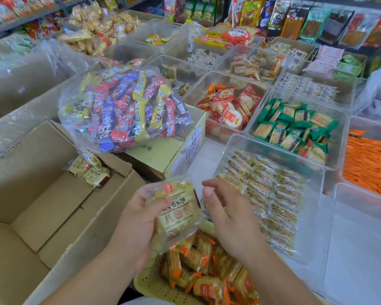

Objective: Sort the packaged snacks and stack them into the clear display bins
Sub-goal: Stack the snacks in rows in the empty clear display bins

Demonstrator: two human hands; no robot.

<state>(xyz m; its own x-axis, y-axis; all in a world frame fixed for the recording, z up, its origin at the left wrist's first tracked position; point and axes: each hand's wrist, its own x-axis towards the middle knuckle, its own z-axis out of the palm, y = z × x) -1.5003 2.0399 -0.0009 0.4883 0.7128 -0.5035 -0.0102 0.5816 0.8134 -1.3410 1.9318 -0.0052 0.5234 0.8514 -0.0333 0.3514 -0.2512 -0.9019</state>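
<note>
Hands (136, 219) are nearest the lens. By the left one a pale yellow snack pack (178, 212) is gripped, fingers curled round its left side, and it is held up over a yellow basket (150, 280) of orange-wrapped biscuits (207, 260). The right hand (227, 216) is held just beside the pack, fingers loosely bent, nothing grasped; contact with the wrapper cannot be confirmed.

To the right, on the bench, a clear bin (273, 149) is seen, already lined with neat rows of what look like matching packs (273, 194); room is left at its near and right sides. To the left, a cardboard box (42, 194) is nearly emptied, only a few packs (89, 169) left in its far corner.

Judged: this snack type is mostly stacked, with a handful to go. A bag of mixed bars (123, 106) on a closed carton (163, 155) is not yet sorted. The bins behind, with red (227, 108), green (295, 126) and orange (370, 164) packs, are already filled.
</note>
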